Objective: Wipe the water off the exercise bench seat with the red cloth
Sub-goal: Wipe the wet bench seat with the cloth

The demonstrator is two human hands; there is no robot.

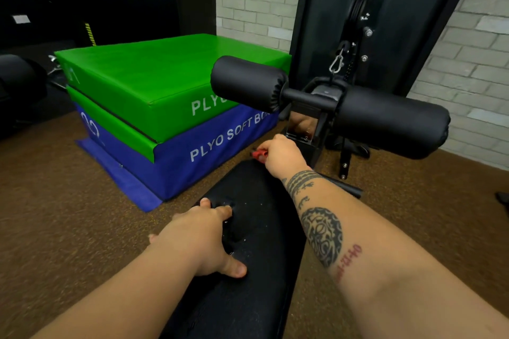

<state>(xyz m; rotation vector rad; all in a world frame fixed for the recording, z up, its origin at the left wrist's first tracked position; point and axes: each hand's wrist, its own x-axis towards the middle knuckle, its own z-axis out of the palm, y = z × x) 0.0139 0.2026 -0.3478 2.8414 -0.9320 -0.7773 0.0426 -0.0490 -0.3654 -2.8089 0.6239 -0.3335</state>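
The black padded bench seat (256,234) runs from the bottom centre up toward the machine, with small bright water drops scattered on its middle. My right hand (283,153) is at the seat's far end and grips the red cloth (259,153), which shows only as a small bunch at the hand's left side. My left hand (203,239) presses flat on the seat's left side, fingers spread and denting the pad.
Two black roller pads (385,118) on a bar hang just beyond the seat's far end, in front of the black machine column (355,22). Stacked green and blue plyo soft boxes (165,107) stand to the left. Brown rubber floor (68,201) lies around.
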